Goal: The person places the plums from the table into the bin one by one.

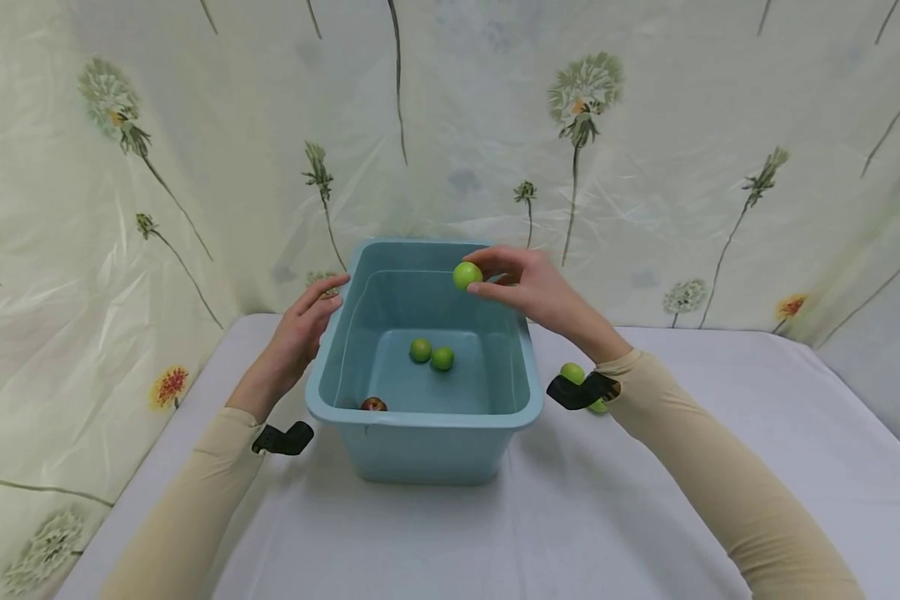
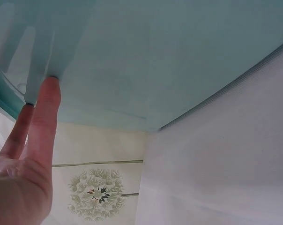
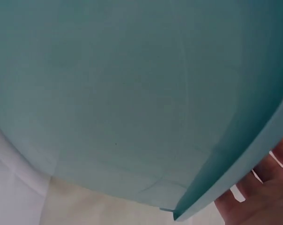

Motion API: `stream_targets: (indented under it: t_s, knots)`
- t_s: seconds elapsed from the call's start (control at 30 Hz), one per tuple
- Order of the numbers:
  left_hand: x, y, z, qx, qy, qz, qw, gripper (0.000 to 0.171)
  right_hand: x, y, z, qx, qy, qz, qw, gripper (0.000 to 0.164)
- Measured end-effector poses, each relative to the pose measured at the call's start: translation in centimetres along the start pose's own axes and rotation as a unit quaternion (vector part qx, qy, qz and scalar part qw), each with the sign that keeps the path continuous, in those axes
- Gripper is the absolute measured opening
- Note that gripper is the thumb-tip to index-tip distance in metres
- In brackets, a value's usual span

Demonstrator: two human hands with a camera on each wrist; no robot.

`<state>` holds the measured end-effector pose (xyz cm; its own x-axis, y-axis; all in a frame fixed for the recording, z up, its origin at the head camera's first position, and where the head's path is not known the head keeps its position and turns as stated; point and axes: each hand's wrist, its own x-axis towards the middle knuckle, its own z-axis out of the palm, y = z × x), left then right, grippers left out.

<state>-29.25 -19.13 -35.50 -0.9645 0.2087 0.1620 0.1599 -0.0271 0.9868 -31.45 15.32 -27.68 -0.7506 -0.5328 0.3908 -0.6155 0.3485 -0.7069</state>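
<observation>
A light blue plastic tub [image 1: 427, 419] stands on the table. My right hand [image 1: 532, 287] is over its far right part, pinching a lime [image 1: 467, 275] between thumb and fingers. With fingers extended, my left hand [image 1: 296, 337] touches the tub's left side near the rim; the left wrist view shows fingertips [image 2: 51, 84] against the outer wall [image 2: 132, 61]. Inside the tub lie two more limes, one [image 1: 420, 350] beside the other [image 1: 442, 358]. A reddish-brown round fruit [image 1: 373, 405] shows partly above the near rim. In the right wrist view, the rim hides the lime and part of my right hand [image 3: 263, 192].
Right of the tub, a lime [image 1: 572, 372] and another green fruit [image 1: 598, 407] lie on the white-covered table [image 1: 690, 467], partly behind my right wrist camera [image 1: 579, 390]. A dandelion-print curtain [image 1: 450, 108] hangs close behind the tub and along both sides.
</observation>
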Motion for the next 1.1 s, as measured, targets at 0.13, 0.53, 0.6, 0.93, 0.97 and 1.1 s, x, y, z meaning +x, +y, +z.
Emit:
stream_targets:
  t_s: [0.13,0.53,0.6,0.93,0.97,1.1]
  knots:
    - [-0.1,0.0,0.0,0.007,-0.002,-0.001,1.0000,0.050,0.5,0.0,0.5,-0.018,-0.013,-0.002,1.000,0.036]
    - [-0.2,0.2,-0.1,0.009,-0.002,-0.002,1.0000,0.050,1.4,-0.3,1.9,-0.109,-0.045,-0.005,0.993,0.037]
    - [-0.2,0.2,-0.1,0.008,-0.003,-0.001,1.0000,0.050,1.5,-0.2,2.1,-0.113,-0.050,-0.004,0.992,0.037]
    - [0.0,0.0,-0.1,-0.005,-0.005,0.001,1.0000,0.047,1.5,0.0,2.4,-0.130,-0.074,0.008,0.989,0.032]
    - [0.0,0.0,-0.1,-0.006,-0.004,0.002,1.0000,0.047,1.5,-0.1,2.5,-0.132,-0.079,0.014,0.988,0.032]
    - [0.0,0.0,-0.1,-0.007,-0.004,0.005,1.0000,0.046,1.6,-0.2,2.5,-0.140,-0.093,0.032,0.985,0.035]
